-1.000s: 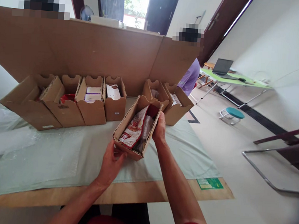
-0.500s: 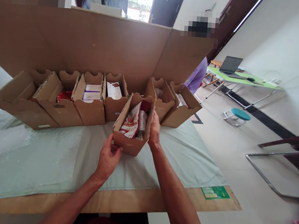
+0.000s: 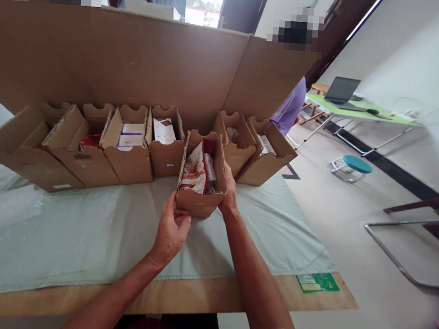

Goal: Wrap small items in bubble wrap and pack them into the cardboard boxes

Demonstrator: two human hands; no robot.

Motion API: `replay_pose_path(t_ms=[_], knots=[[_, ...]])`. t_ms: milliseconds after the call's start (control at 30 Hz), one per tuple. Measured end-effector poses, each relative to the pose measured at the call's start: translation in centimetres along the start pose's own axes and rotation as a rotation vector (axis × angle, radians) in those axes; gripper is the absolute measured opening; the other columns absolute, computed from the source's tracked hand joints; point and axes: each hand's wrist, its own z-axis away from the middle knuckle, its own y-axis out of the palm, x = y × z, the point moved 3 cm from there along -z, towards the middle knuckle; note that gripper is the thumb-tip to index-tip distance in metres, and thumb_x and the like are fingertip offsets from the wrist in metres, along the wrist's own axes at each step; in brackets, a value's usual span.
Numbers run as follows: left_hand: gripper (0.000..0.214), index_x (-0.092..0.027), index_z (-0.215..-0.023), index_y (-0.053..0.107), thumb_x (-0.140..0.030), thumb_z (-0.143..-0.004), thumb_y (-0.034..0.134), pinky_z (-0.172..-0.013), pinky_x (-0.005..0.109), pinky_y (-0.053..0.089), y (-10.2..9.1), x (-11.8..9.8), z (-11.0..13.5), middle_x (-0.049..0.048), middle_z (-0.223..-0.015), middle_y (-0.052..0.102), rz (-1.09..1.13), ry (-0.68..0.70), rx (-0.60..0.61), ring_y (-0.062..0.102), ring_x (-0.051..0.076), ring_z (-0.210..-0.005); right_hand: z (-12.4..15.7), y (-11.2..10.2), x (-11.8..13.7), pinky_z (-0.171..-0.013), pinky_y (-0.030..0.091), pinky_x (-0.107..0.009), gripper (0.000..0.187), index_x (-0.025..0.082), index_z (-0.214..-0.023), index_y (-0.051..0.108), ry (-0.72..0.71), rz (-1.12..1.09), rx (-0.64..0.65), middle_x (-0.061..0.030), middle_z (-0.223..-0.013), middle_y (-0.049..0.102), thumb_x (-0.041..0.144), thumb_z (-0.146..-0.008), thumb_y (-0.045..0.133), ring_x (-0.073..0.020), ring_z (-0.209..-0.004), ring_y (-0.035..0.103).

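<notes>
- The fingers [image 3: 169, 207] of the left hand [image 3: 170, 235] bend round the lower front corner of an open-topped box [image 3: 199, 204], with the thumb by its bottom edge; the right hand [image 3: 228, 193] lies along its right wall.
- The box is in front of the gap between a row of four boxes [image 3: 128, 168] on the left and two boxes [image 3: 268, 167] on the right. It is above the cloth [image 3: 270, 239] that covers the table [image 3: 209, 296]; whether its base touches the cloth cannot be told.
- The left hand has only a corner, so if that thumb slipped, the front of the box could drop or twist.
- A steep tilt could let the red and white packet [image 3: 195, 171] and the clear-wrapped item [image 3: 209, 168] slide against the low front wall, shifting the weight, perhaps spilling them.
- If the box swung sideways, its back end could knock the near right box or the one holding a white carton [image 3: 164, 131]; a hard push forward could disturb the cardboard panel [image 3: 136, 61] behind.
- Dragging the base might ruck up the cloth.
- Left hand: a fairly narrow opening between thumb and fingers, with the corner between them.
- Right hand: pressed to the side of the box; its fingertips are hidden, so their spread cannot be told.
</notes>
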Motion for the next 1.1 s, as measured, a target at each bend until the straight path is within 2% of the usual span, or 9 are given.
replay_pose_path(t_ms=[133, 267, 367, 467, 633, 700, 800, 967, 1100], knots=[[0.071, -0.019, -0.151, 0.035, -0.022, -0.085, 0.063, -0.093, 0.041, 0.061, 1.2, 0.0, -0.4, 0.0135, -0.121, 0.059, 0.077, -0.001, -0.028, 0.066, 0.02, -0.102, 2.6, -1.3, 0.3, -0.114, 0.046, -0.043, 0.056, 0.029, -0.138, 0.061, -0.01, -0.03, -0.022, -0.0028, -0.144, 0.065, 0.065, -0.1, 0.041, -0.0236, -0.136, 0.058], [0.073, -0.02, -0.153, 0.033, -0.022, -0.086, 0.062, -0.103, 0.047, 0.057, 2.2, 0.4, 0.1, 0.0157, -0.129, 0.057, 0.123, 0.016, -0.04, 0.065, 0.022, -0.11, 7.6, -2.9, -0.4, -0.108, 0.049, -0.046, 0.053, 0.025, -0.137, 0.062, -0.009, 0.168, -0.018, -0.0089, -0.143, 0.064, 0.06, -0.1, 0.046, -0.0273, -0.132, 0.06], [0.074, -0.022, -0.154, 0.03, -0.021, -0.087, 0.06, -0.107, 0.049, 0.054, 3.2, 0.8, 0.4, 0.0168, -0.136, 0.054, 0.145, 0.024, -0.039, 0.064, 0.023, -0.115, 9.0, -3.4, -1.0, -0.101, 0.053, -0.044, 0.057, 0.023, -0.141, 0.058, 0.002, 0.341, -0.012, -0.0122, -0.142, 0.064, 0.053, -0.093, 0.061, -0.0284, -0.126, 0.062], [0.078, -0.02, -0.156, 0.026, -0.02, -0.086, 0.06, -0.111, 0.049, 0.052, 4.2, 1.0, -0.8, 0.0183, -0.142, 0.049, 0.149, 0.036, -0.017, 0.062, 0.023, -0.12, 7.1, -3.3, -1.4, -0.092, 0.055, -0.042, 0.051, 0.02, -0.136, 0.061, -0.042, 0.458, -0.059, -0.0137, -0.13, 0.068, 0.046, -0.092, 0.06, -0.0264, -0.112, 0.066], [0.087, -0.016, -0.158, 0.024, -0.017, -0.079, 0.062, -0.114, 0.05, 0.049, 5.9, 1.2, -6.1, 0.0228, -0.156, 0.037, 0.122, 0.034, -0.018, 0.062, 0.028, -0.127, 1.8, -2.5, -2.7, -0.083, 0.058, -0.041, 0.047, 0.016, -0.128, 0.064, -0.102, 0.513, -0.122, -0.0145, -0.114, 0.068, 0.036, -0.086, 0.056, -0.0221, -0.088, 0.066], [0.091, -0.015, -0.159, 0.022, -0.016, -0.076, 0.062, -0.116, 0.05, 0.047, 6.6, 1.4, -8.1, 0.0239, -0.161, 0.031, 0.124, 0.014, -0.006, 0.059, 0.031, -0.133, 0.4, -2.2, -3.5, -0.086, 0.058, -0.042, 0.05, 0.016, -0.131, 0.062, -0.094, 0.484, -0.152, -0.0151, -0.116, 0.068, 0.033, -0.083, 0.057, -0.0223, -0.09, 0.067], [0.093, -0.014, -0.159, 0.022, -0.015, -0.074, 0.061, -0.121, 0.05, 0.042, 7.6, 1.6, -10.0, 0.0248, -0.166, 0.023, 0.107, 0.007, -0.006, 0.051, 0.034, -0.143, -0.8, -1.8, -4.9, -0.091, 0.058, -0.044, 0.054, 0.016, -0.133, 0.059, -0.064, 0.402, -0.165, -0.0176, -0.126, 0.067, 0.034, -0.082, 0.059, -0.0256, -0.103, 0.068], [0.091, -0.006, -0.157, 0.023, -0.016, -0.074, 0.06, -0.125, 0.048, 0.036, 8.8, 2.0, -11.5, 0.0285, -0.166, 0.021, 0.075, 0.022, -0.015, 0.044, 0.036, -0.149, -1.4, -1.4, -6.5, -0.096, 0.057, -0.047, 0.057, 0.015, -0.131, 0.06, -0.052, 0.32, -0.146, -0.0198, -0.132, 0.065, 0.038, -0.079, 0.06, -0.0306, -0.12, 0.064], [0.093, -0.009, -0.158, 0.023, -0.014, -0.072, 0.06, -0.124, 0.048, 0.037, 8.9, 2.2, -12.6, 0.0252, -0.167, 0.023, 0.083, -0.008, 0.001, 0.042, 0.035, -0.15, -1.1, -1.5, -6.5, -0.093, 0.058, -0.045, 0.051, 0.017, -0.125, 0.064, -0.069, 0.337, -0.141, -0.0175, -0.128, 0.067, 0.039, -0.079, 0.061, -0.0294, -0.117, 0.065]])
